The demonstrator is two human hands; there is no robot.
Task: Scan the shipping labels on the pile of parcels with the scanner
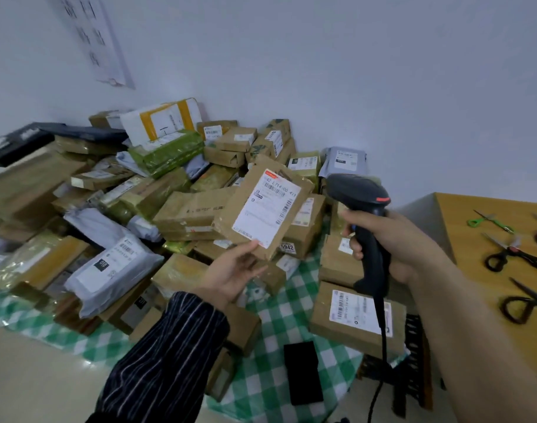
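Near the centre of the frame, the left hand (235, 268) holds up a brown cardboard parcel (246, 222). The thumb presses on the lower edge of its front and the fingers go behind it. The parcel is tilted, and its white shipping label (268, 206) faces the camera. A dark striped sleeve (169, 346) covers the left forearm.

Just right of the parcel, the right hand (397, 242) is closed around the handle of a black barcode scanner (369, 239). The scanner's head sits near the parcel's upper right corner without touching it. Its black cable (383, 346) hangs down towards the bottom edge of the frame.

Behind and below the raised parcel, the pile of parcels (181, 209) fills the left and centre of the frame. It holds brown boxes, green-wrapped packs and grey plastic mailers, many with their labels facing up. The pile lies on a green and white checked cloth (270, 331). A flat black object (302, 372) lies on the cloth at lower centre; what it is cannot be told.

At the right edge is a wooden table (462, 215). On it lie green-handled scissors (487, 221) and black-handled scissors (511, 254). A paper sheet (96, 41) hangs on the white wall at upper left.
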